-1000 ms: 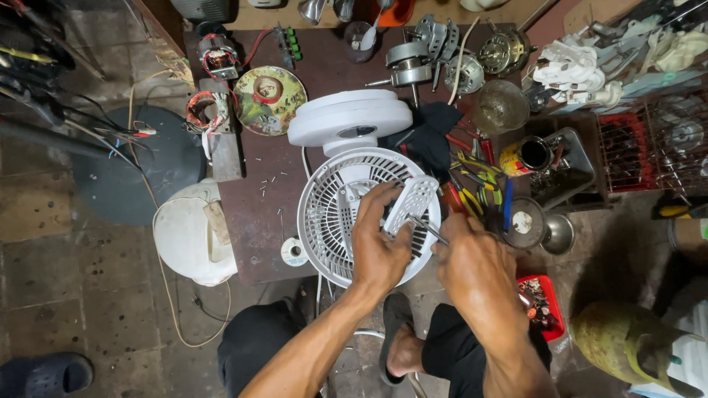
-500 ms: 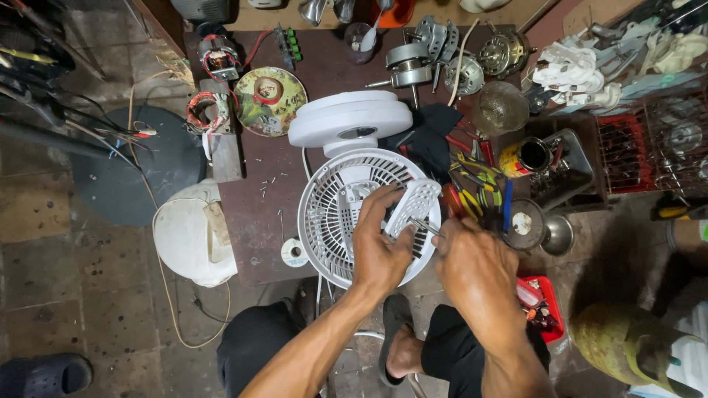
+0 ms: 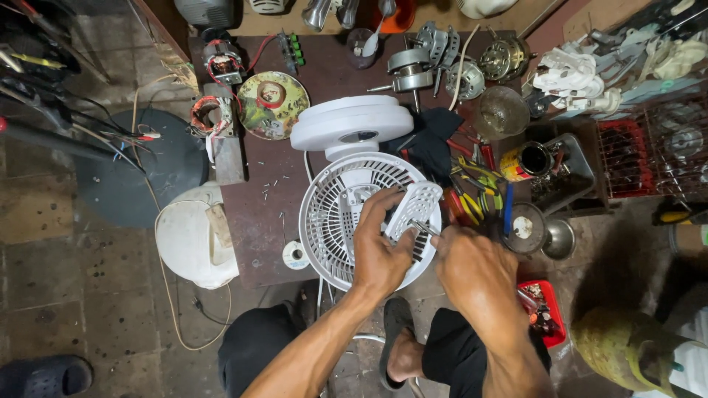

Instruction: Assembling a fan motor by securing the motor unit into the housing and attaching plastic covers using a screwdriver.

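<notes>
Your left hand (image 3: 380, 254) has its grip closed on a small white slatted grille piece (image 3: 414, 210), thumb and fingers pinching its lower end, so the piece rises from the grip up and to the right, its long axis tilted that way and its slats crossing that axis. It is pale plastic, roughly rectangular with rounded corners, and lies over the right half of the round white fan guard (image 3: 335, 221), which sits flat, face up, under the grip on the dark red worktop (image 3: 265, 184). Your right hand (image 3: 476, 276) is just right of the grip, fingers narrowed around a thin metal tool (image 3: 426, 229) whose tip points left toward the lower edge of the grille piece; how much of the tool it holds you cannot tell. Above the grip, touching the guard's top rim, lies the white fan base (image 3: 352, 127). Immediately right of the grip, pliers with red and yellow handles (image 3: 472, 195) crowd the worktop, with a tin can (image 3: 525, 162) beyond them, so room on that side is tight. Left of the grip the worktop is barer, with scattered small screws (image 3: 274, 188) and a small white spool (image 3: 296, 255) near the guard's lower left rim. The worktop's near edge runs just below the guard, by your knees.
</notes>
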